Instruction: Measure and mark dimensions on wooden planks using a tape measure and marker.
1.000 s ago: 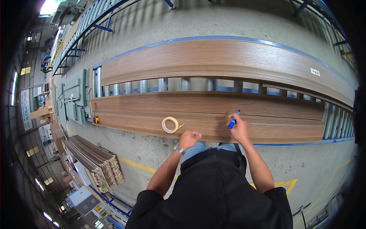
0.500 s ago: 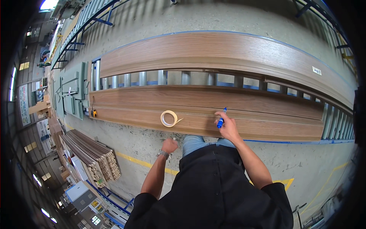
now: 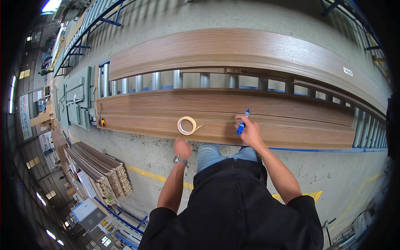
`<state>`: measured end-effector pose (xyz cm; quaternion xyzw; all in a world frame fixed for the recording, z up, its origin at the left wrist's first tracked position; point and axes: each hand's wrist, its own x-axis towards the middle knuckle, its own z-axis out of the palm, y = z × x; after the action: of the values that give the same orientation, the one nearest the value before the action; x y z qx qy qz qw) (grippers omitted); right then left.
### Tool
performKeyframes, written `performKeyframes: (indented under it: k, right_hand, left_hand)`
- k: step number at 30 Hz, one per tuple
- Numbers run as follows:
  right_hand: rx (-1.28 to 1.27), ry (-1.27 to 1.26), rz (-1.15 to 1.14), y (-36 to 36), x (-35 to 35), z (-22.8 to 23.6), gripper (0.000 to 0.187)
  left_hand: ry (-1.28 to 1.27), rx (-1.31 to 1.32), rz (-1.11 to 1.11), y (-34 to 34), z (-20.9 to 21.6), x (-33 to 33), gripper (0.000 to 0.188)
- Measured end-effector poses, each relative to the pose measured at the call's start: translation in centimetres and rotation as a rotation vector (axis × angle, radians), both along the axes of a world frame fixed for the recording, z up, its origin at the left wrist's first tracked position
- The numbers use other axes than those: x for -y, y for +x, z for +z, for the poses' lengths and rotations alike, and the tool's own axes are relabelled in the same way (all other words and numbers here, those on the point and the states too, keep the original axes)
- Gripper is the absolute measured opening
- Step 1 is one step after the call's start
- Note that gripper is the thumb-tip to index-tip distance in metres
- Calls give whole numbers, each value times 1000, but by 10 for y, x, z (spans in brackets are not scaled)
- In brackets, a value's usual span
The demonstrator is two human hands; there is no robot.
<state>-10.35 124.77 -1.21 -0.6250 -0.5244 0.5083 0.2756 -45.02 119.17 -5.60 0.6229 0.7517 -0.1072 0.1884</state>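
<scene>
A long brown wood-grain panel [image 3: 300, 132] lies across the rollers in front of me. Over it, my right hand [image 3: 251, 133] is closed around a blue marker [image 3: 241, 128], whose blue end points away from me. My left hand [image 3: 182, 148] hangs just off the panel's near edge with its fingers curled in; whatever they may hold is hidden. Close beyond that hand, a roll of cream masking tape [image 3: 181, 126] rests flat on the panel, a short end sticking out to its right. At the panel's left end sits a yellow and black tape measure [image 3: 101, 122].
A second brown panel [image 3: 233, 46] with a white label [image 3: 348, 71] lies farther back on the metal rollers [image 3: 156, 81]. Green panels [image 3: 76, 96] are stacked to the left. Bundled brown profiles [image 3: 100, 168] stand at the lower left, near yellow floor lines.
My left hand has moved up toward the panel's near edge and the tape roll. My right hand still holds the marker, slightly farther away from me. The view has shifted a little.
</scene>
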Motion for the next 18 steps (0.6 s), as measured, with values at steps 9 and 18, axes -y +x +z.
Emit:
performKeyframes:
  k: [9, 18]
  right_hand:
    - [-38, 45, -70, -98, 10, -32, 40]
    - [174, 144, -271, -163, -4, -57, 44]
  left_hand:
    - [54, 131, 44, 4, 6, -44, 21]
    - [-50, 291, 160, -150, -6, 13, 27]
